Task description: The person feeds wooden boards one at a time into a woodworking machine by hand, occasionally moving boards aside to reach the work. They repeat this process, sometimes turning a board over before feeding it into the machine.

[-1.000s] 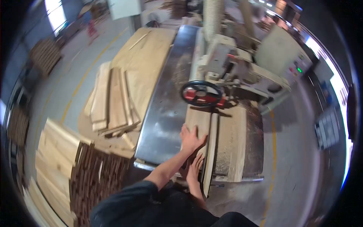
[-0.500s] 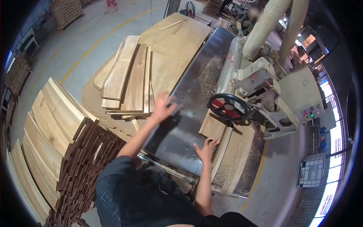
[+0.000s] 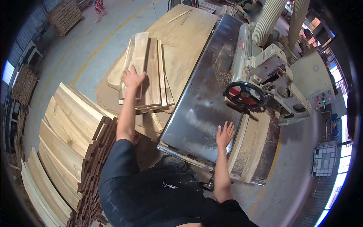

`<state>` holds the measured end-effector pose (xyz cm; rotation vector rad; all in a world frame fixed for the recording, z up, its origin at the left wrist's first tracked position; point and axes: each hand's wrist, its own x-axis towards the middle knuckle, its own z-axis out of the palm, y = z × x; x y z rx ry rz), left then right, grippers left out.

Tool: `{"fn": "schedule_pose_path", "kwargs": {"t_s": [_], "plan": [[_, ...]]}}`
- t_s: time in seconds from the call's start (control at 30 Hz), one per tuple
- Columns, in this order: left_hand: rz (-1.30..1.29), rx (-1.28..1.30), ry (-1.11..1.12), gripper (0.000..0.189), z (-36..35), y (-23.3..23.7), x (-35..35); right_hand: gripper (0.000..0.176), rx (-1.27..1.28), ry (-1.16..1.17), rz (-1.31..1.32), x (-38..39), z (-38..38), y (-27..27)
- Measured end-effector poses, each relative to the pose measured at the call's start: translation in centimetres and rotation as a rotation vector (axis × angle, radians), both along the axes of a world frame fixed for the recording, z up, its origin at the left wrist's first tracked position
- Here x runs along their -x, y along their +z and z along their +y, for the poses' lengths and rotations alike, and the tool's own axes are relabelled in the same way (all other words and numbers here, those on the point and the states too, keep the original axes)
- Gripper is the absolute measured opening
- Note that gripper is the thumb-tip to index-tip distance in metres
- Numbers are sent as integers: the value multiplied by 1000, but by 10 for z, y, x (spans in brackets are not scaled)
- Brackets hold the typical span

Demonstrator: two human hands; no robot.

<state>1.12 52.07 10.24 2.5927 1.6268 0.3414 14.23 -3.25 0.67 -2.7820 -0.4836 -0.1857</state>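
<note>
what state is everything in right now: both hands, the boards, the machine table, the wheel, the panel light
left hand, open, fingers spread on the top board
right hand, open, palm down on the table's near edge
stack of pale wooden boards, lying flat, loosely fanned
dark steel machine table, dusted with sawdust
black handwheel with red hub, untouched
green panel light, lit
</note>
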Motion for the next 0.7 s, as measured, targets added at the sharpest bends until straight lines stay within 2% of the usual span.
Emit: {"fn": "schedule_pose_path", "kwargs": {"t_s": [0.13,0.2,0.3,0.37,0.43,0.5,0.57,0.63,0.7], "plan": [[-55,-14,5,97,-78,3,14,56,-54,-2,6,67,-14,-1],[-94,-179,-66,94,-128,-9,29,56,-67,0,36,95,-27,1],[-172,-222,-182,90,-198,-13,65,51,-74,20,53,120,-38,-11],[-163,-210,-106,90,-233,-17,94,49,-111,59,-10,130,-47,-17],[-139,-89,9,92,-272,-1,122,48,-126,44,-30,136,-49,-17],[-102,248,27,97,-291,7,143,47,-136,98,-57,132,-54,-18],[-66,252,-41,100,-303,3,161,47,-141,96,-69,133,-54,-17],[-396,453,-274,96,-302,-35,175,46,-156,94,-86,133,-54,-18],[-578,588,-323,85,-336,-36,171,47,-197,116,-76,132,-56,-19]]}}
